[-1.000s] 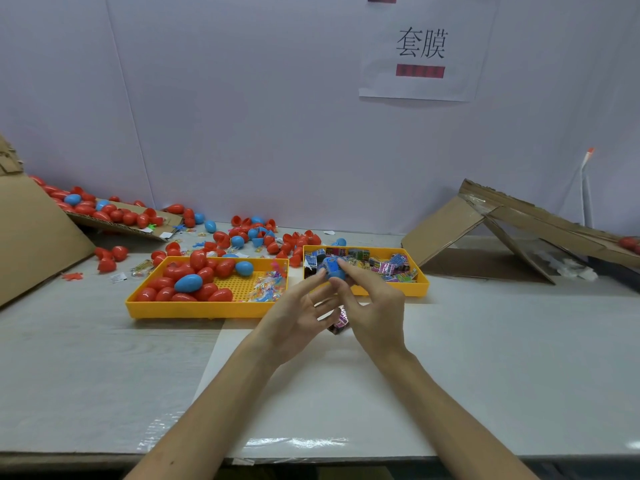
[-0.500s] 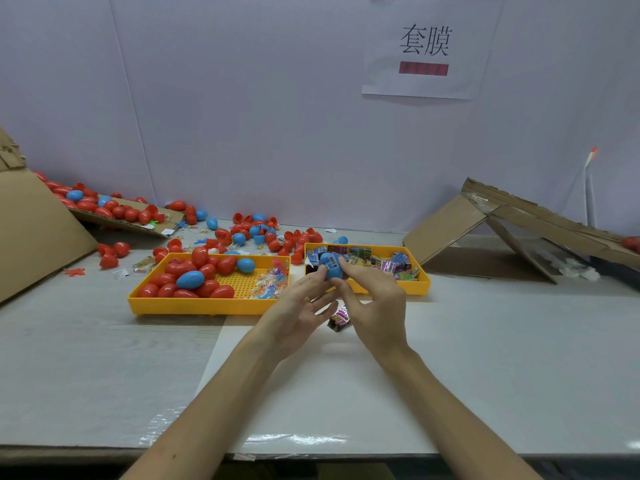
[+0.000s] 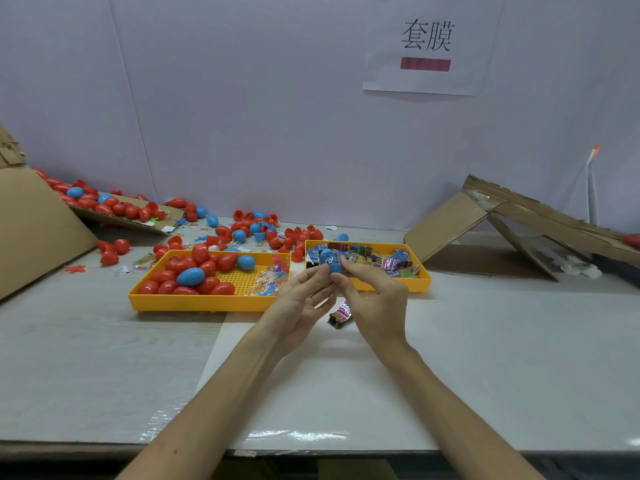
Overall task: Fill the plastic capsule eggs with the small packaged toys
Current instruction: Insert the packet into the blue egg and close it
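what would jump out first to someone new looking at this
The left hand and right hand pinch a blue egg mid-frame. Behind them sit two yellow trays, the left tray heaped with red eggs, the right tray with toy packets. Loose eggs lie scattered by the back wall.

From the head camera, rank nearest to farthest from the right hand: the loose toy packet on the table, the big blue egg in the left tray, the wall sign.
1. loose toy packet, just beside the right hand holding a blue capsule egg.
2. big blue egg, in the left tray, off to the left.
3. wall sign, high at the back.
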Available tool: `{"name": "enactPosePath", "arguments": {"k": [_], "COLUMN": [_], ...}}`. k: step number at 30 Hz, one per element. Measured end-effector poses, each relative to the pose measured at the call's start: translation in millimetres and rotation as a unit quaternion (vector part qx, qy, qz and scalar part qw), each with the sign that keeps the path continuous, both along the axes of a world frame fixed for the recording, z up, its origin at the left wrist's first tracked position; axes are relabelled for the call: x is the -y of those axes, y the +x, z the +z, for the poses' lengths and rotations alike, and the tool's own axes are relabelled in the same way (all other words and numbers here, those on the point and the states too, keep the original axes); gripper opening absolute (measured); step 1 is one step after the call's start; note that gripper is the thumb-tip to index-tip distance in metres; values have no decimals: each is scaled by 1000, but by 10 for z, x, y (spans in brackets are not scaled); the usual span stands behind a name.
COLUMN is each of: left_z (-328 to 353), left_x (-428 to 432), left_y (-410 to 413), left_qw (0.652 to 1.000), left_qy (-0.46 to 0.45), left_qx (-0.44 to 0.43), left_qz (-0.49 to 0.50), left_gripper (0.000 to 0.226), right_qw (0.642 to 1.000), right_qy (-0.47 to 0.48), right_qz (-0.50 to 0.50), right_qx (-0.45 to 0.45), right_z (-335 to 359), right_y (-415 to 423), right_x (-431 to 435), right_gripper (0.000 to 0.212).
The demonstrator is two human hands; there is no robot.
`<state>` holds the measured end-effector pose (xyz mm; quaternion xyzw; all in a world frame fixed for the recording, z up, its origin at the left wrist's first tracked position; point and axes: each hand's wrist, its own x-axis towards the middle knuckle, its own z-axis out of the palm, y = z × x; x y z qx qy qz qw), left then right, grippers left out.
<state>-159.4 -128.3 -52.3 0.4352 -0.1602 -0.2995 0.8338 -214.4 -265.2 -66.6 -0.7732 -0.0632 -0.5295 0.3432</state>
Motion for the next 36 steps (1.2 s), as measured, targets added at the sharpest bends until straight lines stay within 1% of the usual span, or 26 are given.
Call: {"name": "enactPosePath", "arguments": {"k": [3,5,8,12,14,21,25,31,33,36], "left_z": [1,-2,-7,-29,-40,-62,-57,-42,-39,-31], "left_x": [2,2,-2,-9,-11,-5,-8,16,18,22], "left_y": [2,5,10,24,33,52,48,12,11,-2], "left_qw": [1000,1000,1000,1000,1000,999,1000,999,998,993], "left_qy": [0,2,-9,-25,-28,-32,-24,20,22,45], "left_qx": [4,4,-1,-8,-6,-7,0,32,39,90], "left_qz": [26,30,23,6,0,-7,-2,32,41,55], "left_gripper": [59,64,62,53,48,45,48,55,55,53], "right_qw": [1000,1000,997,998,999,999,999,999,999,999], "right_qy": [-3,-26,-65,-50,-44,-39,-44,31,16,-25], "right_qz": [-2,-9,-21,-19,-15,-7,-6,25,28,13], "right_qx": [-10,-2,22,22,25,24,21,-20,-19,-19], "right_z": [12,2,-24,-38,-41,-36,-11,30,39,56], "right_y": [-19,-21,2,15,16,10,-2,-43,-56,-72], "right_x": [4,9,6,25,33,31,14,28,12,13], "right_gripper": [35,35,26,21,20,20,20,13,13,11]}}
